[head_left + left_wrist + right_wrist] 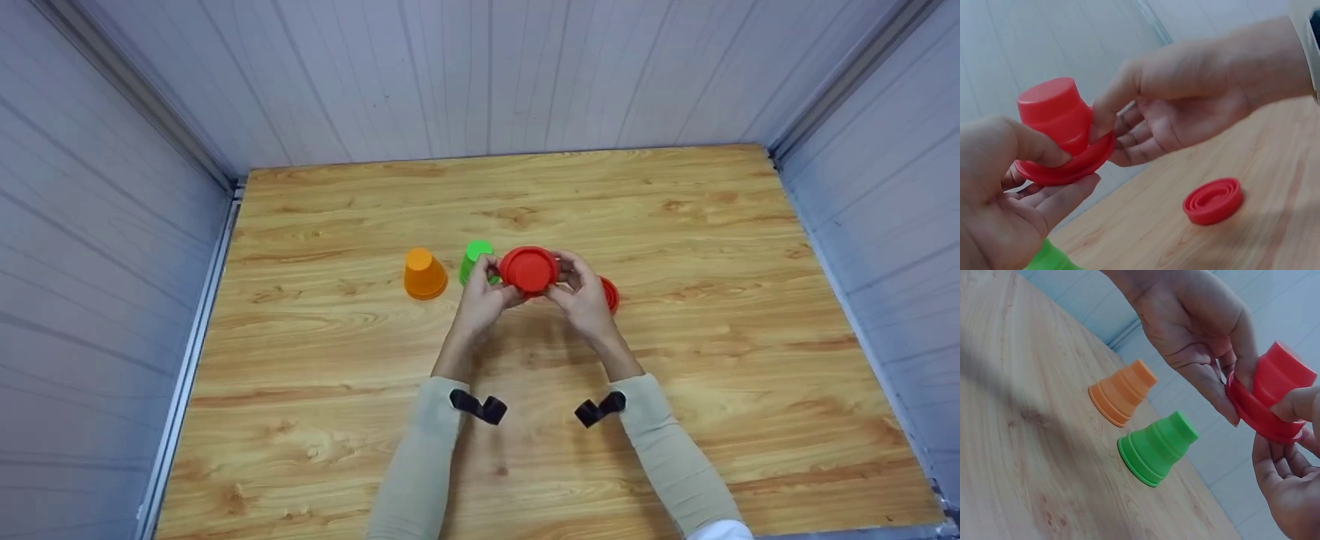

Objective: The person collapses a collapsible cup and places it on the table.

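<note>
A red collapsible cup (532,271) is held up over the table, base upward, its wide rim below. My left hand (484,301) pinches the rim from the left, thumb on the near side and fingers underneath. On the opposite side my right hand (589,304) grips the same rim between thumb and fingers. In the left wrist view the cup's body (1055,115) stands raised in steps out of the rim. A second red cup (1213,201), pressed flat into rings, lies on the table, partly hidden behind my right hand in the head view.
Left of the hands, a green cup (1157,450) and an orange cup (1123,395) stand extended and upside down on the wooden table (315,420). The green one is partly covered by my left hand in the head view. Pale panel walls (480,82) enclose the back and sides.
</note>
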The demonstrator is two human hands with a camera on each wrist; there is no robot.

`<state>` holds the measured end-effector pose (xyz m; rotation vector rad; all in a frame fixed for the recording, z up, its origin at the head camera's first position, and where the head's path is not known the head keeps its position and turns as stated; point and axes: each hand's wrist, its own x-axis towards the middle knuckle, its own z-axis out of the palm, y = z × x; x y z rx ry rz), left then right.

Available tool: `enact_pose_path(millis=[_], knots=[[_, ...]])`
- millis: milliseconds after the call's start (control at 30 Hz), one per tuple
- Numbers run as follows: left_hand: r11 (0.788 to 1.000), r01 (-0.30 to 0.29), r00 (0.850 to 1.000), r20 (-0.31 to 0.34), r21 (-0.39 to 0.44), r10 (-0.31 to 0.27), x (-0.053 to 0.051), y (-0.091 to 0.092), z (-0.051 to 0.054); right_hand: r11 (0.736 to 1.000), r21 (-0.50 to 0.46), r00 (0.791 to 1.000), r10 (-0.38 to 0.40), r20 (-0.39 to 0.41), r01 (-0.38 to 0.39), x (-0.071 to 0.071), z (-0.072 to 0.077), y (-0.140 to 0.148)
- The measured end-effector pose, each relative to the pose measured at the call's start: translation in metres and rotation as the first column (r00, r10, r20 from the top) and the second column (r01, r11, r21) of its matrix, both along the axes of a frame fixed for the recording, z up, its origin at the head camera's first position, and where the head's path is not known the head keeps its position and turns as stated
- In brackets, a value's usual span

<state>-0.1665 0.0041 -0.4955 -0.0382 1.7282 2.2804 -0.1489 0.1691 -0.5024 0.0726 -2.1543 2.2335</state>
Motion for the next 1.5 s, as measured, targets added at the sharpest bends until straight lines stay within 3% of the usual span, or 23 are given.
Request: enact_pose_path(millis=[133,267,400,500,567,733,833,933,1033,1267,1400,1500], knots=[[0.994,0.007,0.998,0.067,0.112,-0.015,-0.001,-0.004,0.000,0.983,-0.164,0.993,0.098,0.071,-0.085,0.001,0.002,0.005],[0.971,0.103,0.990,0.075,0.218,-0.122,-0.001,-0.014,0.001,0.928,-0.341,0.975,0.196,0.103,-0.150,0.003,0.004,0.008],[0.926,0.209,0.972,0.035,0.316,-0.231,0.000,-0.023,0.001,0.902,-0.396,0.967,0.232,0.108,-0.173,0.004,0.005,0.009],[0.902,0.236,0.966,0.015,0.360,-0.259,0.000,-0.027,0.001,0.890,-0.422,0.964,0.242,0.111,-0.175,0.005,0.005,0.010],[0.903,0.238,0.966,0.011,0.359,-0.259,0.000,-0.028,0.002,0.886,-0.427,0.963,0.247,0.107,-0.180,0.005,0.005,0.012],[0.937,0.222,0.971,0.027,0.270,-0.238,-0.001,-0.027,0.006,0.870,-0.422,0.948,0.312,0.070,-0.255,0.004,0.004,0.016],[0.945,0.246,0.966,0.023,0.215,-0.257,-0.002,-0.026,0.007,0.852,-0.443,0.942,0.333,0.051,-0.278,0.004,0.004,0.019],[0.939,0.286,0.956,0.011,0.190,-0.293,-0.002,-0.027,0.009,0.853,-0.449,0.943,0.327,0.060,-0.267,0.004,0.006,0.021],[0.929,0.331,0.941,0.007,0.166,-0.337,-0.002,-0.029,0.010,0.871,-0.419,0.941,0.324,0.094,-0.258,0.003,0.008,0.022],[0.894,0.437,0.898,0.004,0.094,-0.440,-0.003,-0.031,0.012,0.877,-0.337,0.909,0.399,0.117,-0.342,0.004,0.012,0.028],[0.896,0.434,0.901,-0.014,0.091,-0.434,-0.002,-0.033,0.013,0.864,-0.290,0.887,0.453,0.086,-0.413,0.003,0.013,0.031],[0.904,0.422,0.907,-0.028,0.068,-0.421,-0.002,-0.034,0.013,0.867,-0.248,0.883,0.462,0.079,-0.431,0.003,0.013,0.032]])
